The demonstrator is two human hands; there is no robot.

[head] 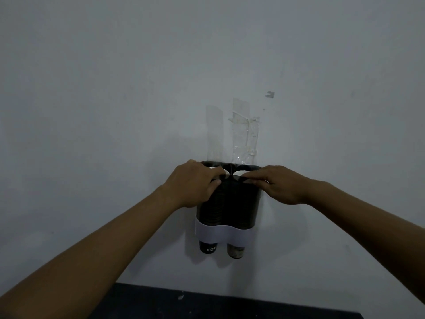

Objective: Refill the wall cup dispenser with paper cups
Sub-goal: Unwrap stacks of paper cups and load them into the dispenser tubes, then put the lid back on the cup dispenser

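A dark twin-tube cup dispenser (239, 203) with a white band near its bottom hangs on the wall, held by clear tape. Stacked paper cups fill both tubes; white cup rims (239, 173) show at the top. A black cup (208, 247) and a brownish cup (235, 250) poke out below. My left hand (192, 184) rests on the top of the left tube, fingers curled over the left cup rim. My right hand (279, 184) pinches the rim of the top cup in the right tube. Whether either hand truly grips a cup is unclear.
Strips of clear tape (241, 132) run up the pale wall above the dispenser. A dark tabletop (207, 302) lies below, along the bottom edge of the view.
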